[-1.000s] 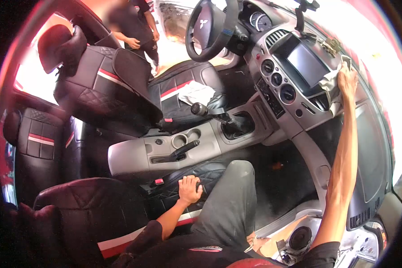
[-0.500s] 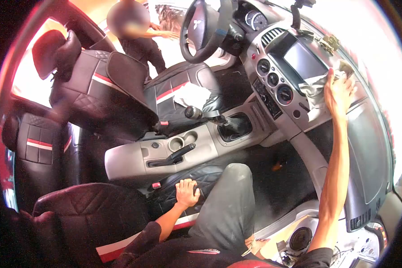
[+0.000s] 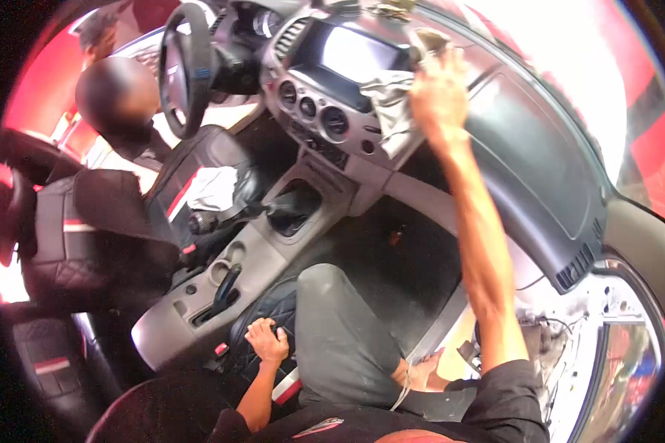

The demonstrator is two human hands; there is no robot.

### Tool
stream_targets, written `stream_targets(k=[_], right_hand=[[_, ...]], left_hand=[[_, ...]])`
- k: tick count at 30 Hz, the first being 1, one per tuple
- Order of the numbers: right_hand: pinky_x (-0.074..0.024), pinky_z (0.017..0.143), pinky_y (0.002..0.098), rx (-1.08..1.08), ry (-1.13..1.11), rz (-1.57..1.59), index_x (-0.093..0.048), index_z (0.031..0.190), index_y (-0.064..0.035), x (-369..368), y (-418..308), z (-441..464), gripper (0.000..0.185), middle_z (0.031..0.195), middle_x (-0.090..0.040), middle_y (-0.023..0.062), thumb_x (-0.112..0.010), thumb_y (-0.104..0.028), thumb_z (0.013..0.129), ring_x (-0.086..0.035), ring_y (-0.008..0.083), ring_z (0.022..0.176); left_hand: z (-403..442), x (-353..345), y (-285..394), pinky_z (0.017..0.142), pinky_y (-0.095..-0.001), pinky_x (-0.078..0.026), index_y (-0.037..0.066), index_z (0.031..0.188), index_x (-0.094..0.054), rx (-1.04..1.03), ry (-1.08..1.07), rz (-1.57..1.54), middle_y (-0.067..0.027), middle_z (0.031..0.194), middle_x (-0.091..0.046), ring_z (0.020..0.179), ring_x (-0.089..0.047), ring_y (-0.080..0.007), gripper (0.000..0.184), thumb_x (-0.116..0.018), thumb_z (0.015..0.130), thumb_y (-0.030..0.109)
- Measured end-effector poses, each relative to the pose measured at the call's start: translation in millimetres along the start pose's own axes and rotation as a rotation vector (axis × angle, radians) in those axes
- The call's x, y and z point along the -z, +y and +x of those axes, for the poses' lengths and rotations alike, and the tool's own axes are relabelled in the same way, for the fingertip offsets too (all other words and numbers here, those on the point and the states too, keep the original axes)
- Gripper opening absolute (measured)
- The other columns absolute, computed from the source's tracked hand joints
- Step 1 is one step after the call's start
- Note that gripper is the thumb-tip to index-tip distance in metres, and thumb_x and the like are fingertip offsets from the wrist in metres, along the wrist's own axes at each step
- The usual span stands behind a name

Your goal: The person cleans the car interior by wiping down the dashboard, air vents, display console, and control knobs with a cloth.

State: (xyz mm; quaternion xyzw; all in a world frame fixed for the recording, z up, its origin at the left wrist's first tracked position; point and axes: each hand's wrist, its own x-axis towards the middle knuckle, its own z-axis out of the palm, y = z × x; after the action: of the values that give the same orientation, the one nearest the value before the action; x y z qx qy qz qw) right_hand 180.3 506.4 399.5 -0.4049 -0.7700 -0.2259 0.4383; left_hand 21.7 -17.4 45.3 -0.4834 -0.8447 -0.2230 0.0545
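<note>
Dashboard (image 3: 528,148) edge seemingly touches cloth (image 3: 389,102) in the right hand (image 3: 441,94).

The wearer's two hands (image 3: 268,342) (image 3: 442,96), three round dials (image 3: 307,108), one steering wheel (image 3: 199,74), one screen (image 3: 358,52)

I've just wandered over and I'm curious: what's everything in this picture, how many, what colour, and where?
Steering wheel: one, black, upper left
Dashboard: one, grey, across the front
Screen: one, glaring white, in the dashboard
Round dials: three, dark, below the screen
Gear stick: one, black, between the front seats
Handbrake: one, black, on the console
Seats: at least three, black with red and white stripes, front and back
White cloth: one, white, on the far front seat
Pale grey cloth: one, beside the screen
Other people: two, beyond the steering wheel
Trousers: one pair, grey, lower middle
Left hand: one, bare, on the near seat
Right hand: one, bare, on the pale grey cloth
</note>
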Motion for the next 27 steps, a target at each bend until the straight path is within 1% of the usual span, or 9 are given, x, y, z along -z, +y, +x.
stream_targets(k=[3,4,6,8,11,14,19,23,27], right_hand=[[-0.0406,0.116,0.0496,0.068,-0.111,-0.048,-0.062,0.127,0.0087,20.3,-35.9,-35.6,0.042,0.148,-0.047,0.0311,-0.057,-0.004,0.087,-0.05,0.0438,0.136],[-0.0396,0.117,0.0509,0.207,-0.066,-0.049,-0.061,0.128,0.0092,17.4,-36.7,-45.0,0.044,0.148,-0.049,0.0296,-0.056,-0.003,0.086,-0.051,0.0448,0.135],[-0.0382,0.118,0.0507,0.205,-0.049,0.028,-0.06,0.129,0.0093,20.7,-29.4,-43.5,0.044,0.148,-0.049,0.0284,-0.056,-0.004,0.087,-0.05,0.0459,0.135],[-0.0371,0.118,0.051,0.012,-0.067,0.036,-0.059,0.125,0.0116,24.1,-23.1,-28.0,0.041,0.145,-0.049,0.0335,-0.056,-0.003,0.087,-0.05,0.047,0.135],[-0.0342,0.12,0.0519,-0.011,-0.087,-0.102,-0.061,0.118,0.0154,20.1,-50.8,-31.8,0.036,0.148,-0.044,0.0381,-0.057,-0.005,0.088,-0.043,0.0479,0.141],[-0.0312,0.122,0.053,0.216,-0.151,-0.167,-0.064,0.113,0.0133,13.0,-73.0,-73.0,0.033,0.15,-0.04,0.0398,-0.058,-0.009,0.09,-0.039,0.0482,0.144],[-0.0295,0.123,0.0494,0.039,-0.174,-0.172,-0.062,0.118,0.0129,22.3,-49.3,-32.0,0.036,0.149,-0.042,0.0398,-0.055,-0.011,0.091,-0.043,0.0451,0.143],[-0.0318,0.123,0.0487,0.485,-0.164,-0.199,-0.064,0.12,0.0095,23.8,-82.8,-88.9,0.035,0.151,-0.045,0.0329,-0.055,-0.009,0.092,-0.043,0.0428,0.143],[-0.0325,0.122,0.0488,0.268,-0.154,-0.138,-0.065,0.115,0.0094,17.8,-55.6,-45.3,0.031,0.151,-0.046,0.031,-0.056,-0.009,0.091,-0.043,0.0405,0.144]], left_hand=[[-0.3,-1.3,0.2,0.089,-0.0493,-0.036,0.008,0.106,-0.057,-0.013,-0.008,0.04,-0.0136,0.11,-0.054,0.107,-0.051,-0.0354,0.035,-0.063,0.078,0.03],[-1.4,-4.9,-3.0,0.089,-0.0493,-0.036,0.008,0.106,-0.057,-0.014,-0.015,0.015,-0.0139,0.11,-0.054,0.107,-0.051,-0.0357,0.036,-0.062,0.078,0.03],[-0.5,-3.7,-1.7,0.088,-0.0488,-0.036,0.008,0.106,-0.057,-0.028,-0.001,0.042,-0.0143,0.109,-0.054,0.106,-0.051,-0.0358,0.035,-0.062,0.08,0.03],[1.2,1.3,1.0,0.087,-0.0482,-0.036,0.007,0.107,-0.056,-0.016,-0.007,-0.001,-0.0146,0.109,-0.054,0.105,-0.051,-0.0359,0.035,-0.061,0.08,0.029],[-3.4,0.9,0.1,0.087,-0.0479,-0.036,0.007,0.108,-0.056,-0.037,0.013,0.024,-0.0149,0.109,-0.055,0.105,-0.051,-0.0363,0.034,-0.059,0.082,0.029],[1.6,-0.5,1.5,0.088,-0.0485,-0.035,0.007,0.108,-0.056,-0.02,-0.002,0.029,-0.0145,0.11,-0.054,0.106,-0.05,-0.0364,0.035,-0.058,0.083,0.031],[-6.3,0.2,-2.7,0.09,-0.0485,-0.035,0.008,0.107,-0.056,-0.007,-0.049,0.073,-0.0136,0.11,-0.053,0.108,-0.05,-0.0356,0.035,-0.057,0.083,0.032],[-1.5,-4.5,0.6,0.09,-0.0482,-0.035,0.007,0.107,-0.056,-0.021,0.01,0.041,-0.0135,0.111,-0.053,0.109,-0.05,-0.0356,0.035,-0.057,0.083,0.033],[-1.4,-1.6,-2.4,0.09,-0.0479,-0.036,0.008,0.106,-0.056,-0.024,-0.002,0.032,-0.0133,0.111,-0.054,0.108,-0.05,-0.0353,0.034,-0.059,0.082,0.031]])
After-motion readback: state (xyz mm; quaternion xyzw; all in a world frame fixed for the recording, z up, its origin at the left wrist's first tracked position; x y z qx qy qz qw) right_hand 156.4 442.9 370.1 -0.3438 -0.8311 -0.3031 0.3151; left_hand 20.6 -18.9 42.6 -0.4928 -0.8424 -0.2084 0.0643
